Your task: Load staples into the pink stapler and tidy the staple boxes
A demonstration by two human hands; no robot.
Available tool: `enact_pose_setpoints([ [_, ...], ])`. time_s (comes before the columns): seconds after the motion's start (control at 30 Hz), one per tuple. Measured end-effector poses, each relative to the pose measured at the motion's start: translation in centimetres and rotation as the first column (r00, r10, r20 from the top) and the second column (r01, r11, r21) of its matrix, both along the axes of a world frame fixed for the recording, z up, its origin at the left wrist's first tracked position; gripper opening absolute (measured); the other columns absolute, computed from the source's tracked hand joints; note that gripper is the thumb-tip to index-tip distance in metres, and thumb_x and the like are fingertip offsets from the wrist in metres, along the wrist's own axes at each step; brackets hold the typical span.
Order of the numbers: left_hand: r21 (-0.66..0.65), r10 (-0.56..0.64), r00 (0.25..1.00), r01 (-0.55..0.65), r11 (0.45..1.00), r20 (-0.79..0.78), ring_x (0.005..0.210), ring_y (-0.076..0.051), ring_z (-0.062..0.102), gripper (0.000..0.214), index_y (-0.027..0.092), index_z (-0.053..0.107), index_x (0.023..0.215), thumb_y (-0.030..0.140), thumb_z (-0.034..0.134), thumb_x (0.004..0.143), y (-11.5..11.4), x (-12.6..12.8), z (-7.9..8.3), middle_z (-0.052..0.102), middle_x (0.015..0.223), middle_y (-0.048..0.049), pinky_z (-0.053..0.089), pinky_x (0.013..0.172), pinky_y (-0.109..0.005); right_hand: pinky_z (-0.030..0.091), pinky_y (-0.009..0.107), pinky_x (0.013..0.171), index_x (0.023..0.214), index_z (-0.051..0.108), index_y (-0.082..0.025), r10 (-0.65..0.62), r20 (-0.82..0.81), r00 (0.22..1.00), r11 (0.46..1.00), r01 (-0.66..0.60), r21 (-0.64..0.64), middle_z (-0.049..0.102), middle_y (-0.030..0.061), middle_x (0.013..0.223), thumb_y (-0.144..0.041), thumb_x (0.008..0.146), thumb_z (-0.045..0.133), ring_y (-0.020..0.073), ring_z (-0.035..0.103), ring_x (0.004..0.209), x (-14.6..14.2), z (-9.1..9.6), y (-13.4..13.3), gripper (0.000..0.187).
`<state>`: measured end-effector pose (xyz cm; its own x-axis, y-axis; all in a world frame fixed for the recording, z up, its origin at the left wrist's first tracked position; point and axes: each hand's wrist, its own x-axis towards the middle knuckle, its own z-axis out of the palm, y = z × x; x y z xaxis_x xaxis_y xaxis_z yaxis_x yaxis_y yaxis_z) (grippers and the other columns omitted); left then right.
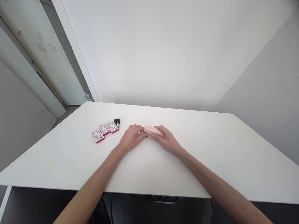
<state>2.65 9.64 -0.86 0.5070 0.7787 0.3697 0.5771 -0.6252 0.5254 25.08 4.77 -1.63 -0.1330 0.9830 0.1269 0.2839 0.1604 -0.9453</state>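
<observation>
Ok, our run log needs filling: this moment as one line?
right hand: holds pink object | left hand: at its left end | table: three boxes, small black item

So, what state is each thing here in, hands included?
Pink object: held; whether it is open I cannot tell.
Right hand: closed around the pink object.
Left hand: fingers bent at the object's left end; grip unclear.
Three red-and-white boxes: lying in a slanted row; too small to tell if sealed.
Small black object: lying by the rightmost box.
</observation>
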Motion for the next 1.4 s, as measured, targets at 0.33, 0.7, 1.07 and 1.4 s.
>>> enact_pose_setpoints([
  [0.33, 0.026, -0.041, 0.999, 0.041, 0.999, 0.014, 0.093, -0.023, 0.065, 0.036, 0.028, 0.076, 0.093, 0.061, 0.063, 0.098, 0.4, -0.2, -0.7, 0.075, 0.098, -0.0029, 0.050, 0.094, -0.044, 0.054, 0.042, 0.097, 0.126, 0.071, -0.030, 0.044, -0.092, 0.995, 0.996, -0.051, -0.073, 0.071, 0.0041, 0.133, -0.054, 0.092, 0.070, 0.0262, 0.067, 0.116, 0.2, 0.3, 0.0, 0.041],
  [0.7, 0.044, -0.111, 0.994, 0.111, 0.993, 0.000, 0.091, -0.024, 0.064, 0.031, 0.027, 0.075, 0.090, 0.057, 0.069, 0.096, 0.1, -0.1, -0.6, 0.075, 0.091, -0.0020, 0.049, 0.096, -0.045, 0.057, 0.044, 0.097, 0.129, 0.070, -0.032, 0.114, -0.180, 0.977, 0.983, -0.138, -0.125, 0.074, 0.0027, 0.131, -0.053, 0.093, 0.069, 0.0276, 0.070, 0.116, 0.1, 1.6, -0.9, 0.042],
  [1.07, 0.057, -0.115, 0.993, 0.115, 0.992, -0.009, 0.087, -0.021, 0.062, 0.027, 0.025, 0.063, 0.086, 0.047, 0.077, 0.092, -0.4, 0.3, -0.8, 0.071, 0.087, 0.0014, 0.048, 0.091, -0.042, 0.056, 0.044, 0.101, 0.130, 0.068, -0.032, 0.171, -0.266, 0.948, 0.973, -0.205, -0.105, 0.075, 0.0041, 0.122, -0.058, 0.093, 0.069, 0.0260, 0.070, 0.111, -0.5, 1.8, -0.8, 0.045],
  [1.4, 0.131, -0.145, 0.989, 0.141, 0.981, 0.023, 0.082, -0.018, 0.062, 0.028, 0.024, 0.060, 0.089, 0.046, 0.075, 0.095, -0.5, 0.4, -1.0, 0.070, 0.088, 0.0022, 0.047, 0.089, -0.039, 0.054, 0.042, 0.099, 0.125, 0.070, -0.029, 0.232, -0.387, 0.893, 0.957, -0.281, -0.076, 0.073, 0.0064, 0.122, -0.054, 0.092, 0.075, 0.0255, 0.066, 0.112, -0.3, 1.5, -0.5, 0.042],
])
